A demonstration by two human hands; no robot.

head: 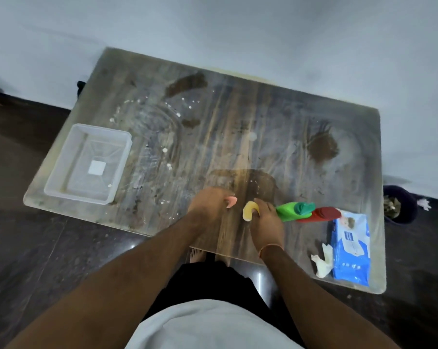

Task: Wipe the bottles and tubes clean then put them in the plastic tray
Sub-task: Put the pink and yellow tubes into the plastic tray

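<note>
I stand at the near edge of the desk with both hands down on it. My right hand is curled around a yellow tube, gripping it. My left hand holds a small pink tube that sticks out beside the fingers. I think this is the very beginning: I am picking up the first tubes, and nothing is wiped yet.

Just to the right of my right hand lie a green bottle and a red bottle, touching each other. Further right, near the desk corner, is a blue pack of wipes with a crumpled white wipe beside it.

The plastic tray sits at the far left of the desk, well apart from my hands. It has no bottle or tube inside, only a white square mark at the bottom.

For the next move I probably need one hand free to take a wipe.
</note>
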